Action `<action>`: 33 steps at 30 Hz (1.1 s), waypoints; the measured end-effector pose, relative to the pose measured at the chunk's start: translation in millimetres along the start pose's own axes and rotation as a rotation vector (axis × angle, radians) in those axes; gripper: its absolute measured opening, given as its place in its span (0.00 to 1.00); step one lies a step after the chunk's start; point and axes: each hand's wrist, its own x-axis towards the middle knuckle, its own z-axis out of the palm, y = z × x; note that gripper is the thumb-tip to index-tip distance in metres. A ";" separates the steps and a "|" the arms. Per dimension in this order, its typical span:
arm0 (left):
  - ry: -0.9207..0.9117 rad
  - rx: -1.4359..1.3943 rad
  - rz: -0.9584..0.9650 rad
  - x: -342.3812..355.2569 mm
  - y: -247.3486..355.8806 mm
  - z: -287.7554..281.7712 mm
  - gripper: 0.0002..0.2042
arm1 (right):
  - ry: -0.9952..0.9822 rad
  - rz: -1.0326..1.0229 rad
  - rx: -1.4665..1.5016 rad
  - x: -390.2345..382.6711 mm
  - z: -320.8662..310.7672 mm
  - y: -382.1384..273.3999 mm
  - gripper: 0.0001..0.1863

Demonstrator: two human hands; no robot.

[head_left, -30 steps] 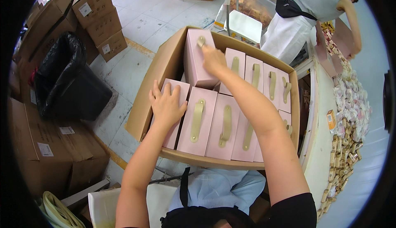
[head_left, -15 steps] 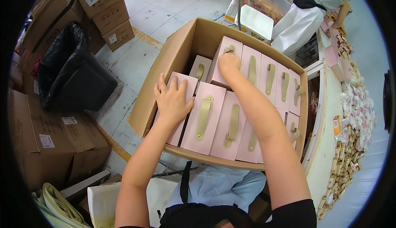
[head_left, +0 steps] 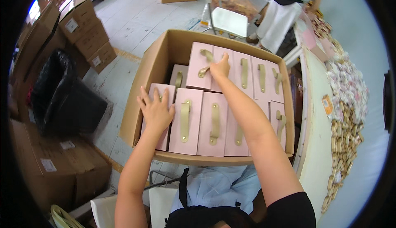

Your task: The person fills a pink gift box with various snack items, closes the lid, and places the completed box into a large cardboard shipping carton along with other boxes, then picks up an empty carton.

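Pink boxes with olive strap handles stand in two rows inside an open cardboard carton (head_left: 142,89). My left hand (head_left: 156,111) lies open, fingers spread, on top of the nearest-left pink box (head_left: 165,91). In the far row, my right hand (head_left: 220,68) is closed at the raised strap handle (head_left: 205,56) of the leftmost tall pink box (head_left: 196,69); its fingertips are partly hidden. That hand covers the handle of the neighbouring box (head_left: 225,51). A lower pale box (head_left: 178,72) sits between the carton's left wall and the tall box.
A black-lined bin (head_left: 70,92) and stacked cartons (head_left: 88,36) stand left. On the right, a white table (head_left: 311,129) bears piles of small wrapped items (head_left: 346,145). Beyond the carton are a white stool (head_left: 229,21) and another person (head_left: 280,17) beside the table.
The view has shifted, so the carton appears farther left. My right hand now sits to the right of the tall box's strap, both ends of which show. My left hand stays on its box.
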 end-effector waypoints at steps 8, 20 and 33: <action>-0.051 -0.066 0.184 -3.2 15.1 25.7 0.29 | -0.308 -0.262 0.118 -67.1 -67.6 21.6 0.19; -0.143 0.098 0.252 -1.0 35.2 24.7 0.26 | -0.004 -0.684 -0.320 -198.2 -226.2 151.0 0.24; -0.312 0.190 0.155 -5.4 55.5 6.0 0.26 | 0.383 -0.366 -0.243 -292.9 -377.1 228.4 0.17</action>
